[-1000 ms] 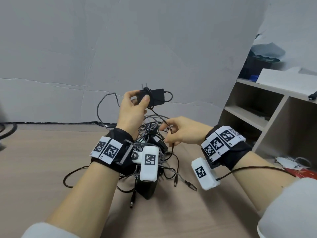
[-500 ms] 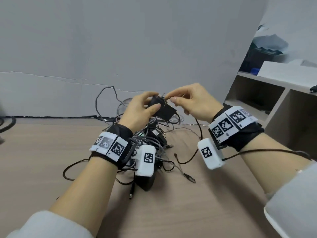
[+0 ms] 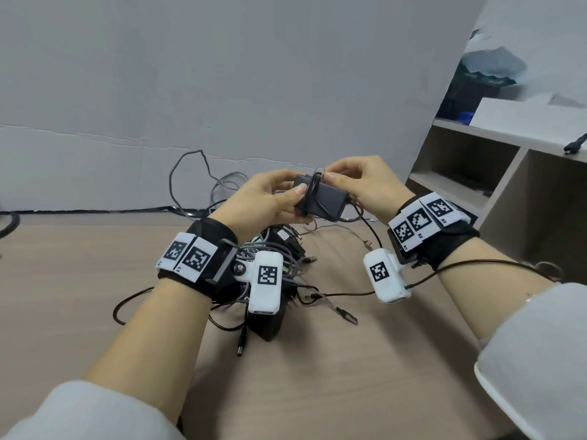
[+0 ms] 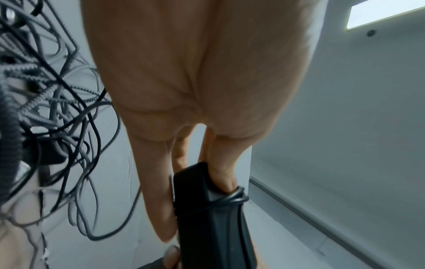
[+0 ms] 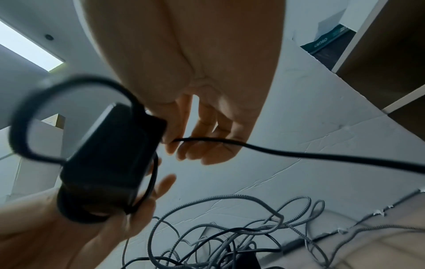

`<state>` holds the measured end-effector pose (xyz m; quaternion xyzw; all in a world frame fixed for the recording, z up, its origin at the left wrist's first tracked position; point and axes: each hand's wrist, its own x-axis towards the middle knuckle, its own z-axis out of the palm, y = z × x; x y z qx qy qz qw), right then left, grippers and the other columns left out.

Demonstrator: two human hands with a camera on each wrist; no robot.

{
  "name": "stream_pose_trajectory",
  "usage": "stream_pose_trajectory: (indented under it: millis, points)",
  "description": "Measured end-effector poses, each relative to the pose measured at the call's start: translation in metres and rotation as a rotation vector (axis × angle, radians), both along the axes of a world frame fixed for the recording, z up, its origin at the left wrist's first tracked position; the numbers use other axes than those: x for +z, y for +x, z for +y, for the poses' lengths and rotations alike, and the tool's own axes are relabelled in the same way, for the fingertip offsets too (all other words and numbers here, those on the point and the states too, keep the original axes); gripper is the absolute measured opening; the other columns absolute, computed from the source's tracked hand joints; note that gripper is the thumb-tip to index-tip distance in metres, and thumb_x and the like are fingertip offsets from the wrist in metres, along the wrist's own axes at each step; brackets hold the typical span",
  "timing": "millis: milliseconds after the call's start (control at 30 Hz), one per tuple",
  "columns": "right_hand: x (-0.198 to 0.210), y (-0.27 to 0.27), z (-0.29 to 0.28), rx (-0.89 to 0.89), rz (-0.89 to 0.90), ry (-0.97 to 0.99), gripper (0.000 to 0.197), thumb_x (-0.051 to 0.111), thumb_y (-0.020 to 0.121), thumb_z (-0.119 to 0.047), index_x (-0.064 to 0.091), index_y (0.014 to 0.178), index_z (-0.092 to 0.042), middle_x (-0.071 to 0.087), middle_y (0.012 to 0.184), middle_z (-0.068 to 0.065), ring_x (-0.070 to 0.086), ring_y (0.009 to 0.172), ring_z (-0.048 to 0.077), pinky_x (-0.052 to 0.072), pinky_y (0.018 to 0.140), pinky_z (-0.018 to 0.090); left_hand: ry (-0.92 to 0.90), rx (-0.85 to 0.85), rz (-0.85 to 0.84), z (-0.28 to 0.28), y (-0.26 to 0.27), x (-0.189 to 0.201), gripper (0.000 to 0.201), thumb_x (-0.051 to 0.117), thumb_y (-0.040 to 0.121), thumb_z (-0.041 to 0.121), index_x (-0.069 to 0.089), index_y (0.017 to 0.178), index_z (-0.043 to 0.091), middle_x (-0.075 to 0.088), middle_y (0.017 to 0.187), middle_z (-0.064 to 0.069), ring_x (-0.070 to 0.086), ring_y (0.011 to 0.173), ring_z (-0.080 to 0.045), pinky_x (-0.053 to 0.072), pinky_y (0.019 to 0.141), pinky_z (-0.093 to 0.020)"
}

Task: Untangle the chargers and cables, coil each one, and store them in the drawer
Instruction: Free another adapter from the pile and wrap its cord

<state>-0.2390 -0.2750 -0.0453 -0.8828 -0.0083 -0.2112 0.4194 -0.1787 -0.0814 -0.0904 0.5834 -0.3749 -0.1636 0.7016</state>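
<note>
Black, the charger [image 3: 319,198] is gripped above the bench [image 3: 349,376] by the left hand [image 3: 266,201] while its cable [image 3: 313,193], pinched by the right hand [image 3: 362,185], should be wound snugly in even turns.

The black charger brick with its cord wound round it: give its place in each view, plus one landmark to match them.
Head: black charger brick, upper centre, between left hand and right hand.
Left wrist: bottom centre, below the fingers.
Right wrist: left of centre, above the left palm.
Shared landmark: the cable tangle.
</note>
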Motion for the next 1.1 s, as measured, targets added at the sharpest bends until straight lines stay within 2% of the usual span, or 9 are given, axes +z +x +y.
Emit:
stream_pose_trajectory:
  millis: [200,333,567,633,733,833,933,1033,1100]
  points:
    - [-0.002,-0.001,0.005,0.149,0.098,0.445,0.016,0.055,0.101,-0.009,0.071,0.099,-0.009,0.069,0.093,0.012,0.066,0.080,0.022,0.057,0.068,0.032,-0.072,-0.039,0.098,0.005,-0.005,0.010,0.021,0.049,0.103,0.007,0.056,0.121,-0.003,0.061,0.123,-0.020,0.066,0.107,-0.041,0.060,0.088,-0.043]
    - [-0.009,-0.001,0.002,0.194,0.143,0.557,0.031,0.046,0.099,0.008,0.057,0.129,0.008,0.061,0.102,0.017,0.060,0.078,0.025,0.056,0.068,0.034,-0.143,-0.061,0.208,0.003,-0.007,0.015,0.029,0.043,0.106,0.008,0.047,0.130,-0.010,0.059,0.133,-0.026,0.066,0.114,-0.041,0.057,0.095,-0.044]
    - [-0.015,0.008,0.023,0.040,0.123,0.374,0.016,0.057,0.095,0.005,0.061,0.108,-0.003,0.060,0.084,0.011,0.060,0.064,0.022,0.055,0.064,0.031,-0.117,0.178,0.255,-0.009,0.004,0.007,0.035,0.045,0.108,0.026,0.054,0.128,-0.002,0.071,0.122,-0.008,0.067,0.104,-0.016,0.051,0.100,-0.043]
    - [-0.018,0.008,0.029,0.102,0.209,0.369,0.014,0.056,0.097,0.003,0.060,0.110,-0.001,0.063,0.080,0.012,0.062,0.067,0.022,0.054,0.068,0.031,-0.197,0.175,0.315,-0.007,0.004,0.011,0.033,0.045,0.107,0.030,0.060,0.117,0.002,0.074,0.109,-0.004,0.068,0.107,-0.015,0.047,0.103,-0.049]
    - [-0.025,0.006,0.037,0.210,0.375,0.124,0.019,0.057,0.098,-0.004,0.063,0.116,-0.003,0.071,0.082,0.007,0.069,0.075,0.018,0.047,0.071,0.028,-0.321,0.233,0.378,-0.004,0.005,0.016,0.044,0.042,0.108,0.032,0.057,0.128,-0.004,0.069,0.117,-0.014,0.066,0.112,-0.024,0.045,0.108,-0.052]
    - [-0.024,0.002,0.042,0.263,0.558,-0.182,0.029,0.060,0.099,-0.015,0.061,0.128,-0.019,0.076,0.093,0.004,0.073,0.089,0.015,0.041,0.072,0.027,-0.430,0.300,0.414,0.000,0.011,0.014,0.042,0.041,0.109,0.026,0.055,0.132,-0.006,0.065,0.129,-0.020,0.066,0.116,-0.034,0.054,0.098,-0.050]
    - [-0.019,0.000,0.040,0.227,0.618,-0.307,0.031,0.060,0.100,-0.017,0.061,0.130,-0.024,0.077,0.091,0.007,0.072,0.083,0.015,0.048,0.063,0.015,-0.457,0.382,0.413,0.004,0.017,0.009,0.038,0.043,0.109,0.022,0.049,0.135,-0.004,0.065,0.127,-0.021,0.068,0.111,-0.036,0.061,0.084,-0.051]
    - [-0.017,0.003,0.033,0.136,0.473,-0.246,0.026,0.060,0.097,-0.008,0.069,0.121,-0.012,0.067,0.073,0.006,0.059,0.059,0.016,0.054,0.059,0.028,-0.461,0.495,0.377,0.008,0.022,0.006,0.029,0.049,0.106,0.016,0.036,0.129,0.003,0.060,0.123,-0.019,0.069,0.103,-0.034,0.063,0.075,-0.047]
    - [-0.012,0.002,0.030,0.118,0.323,-0.144,0.019,0.061,0.097,-0.005,0.071,0.114,-0.005,0.062,0.071,0.008,0.049,0.052,0.015,0.046,0.047,0.026,-0.389,0.565,0.301,0.011,0.025,0.004,0.026,0.053,0.103,0.011,0.036,0.123,0.009,0.058,0.123,-0.020,0.069,0.103,-0.036,0.064,0.070,-0.041]
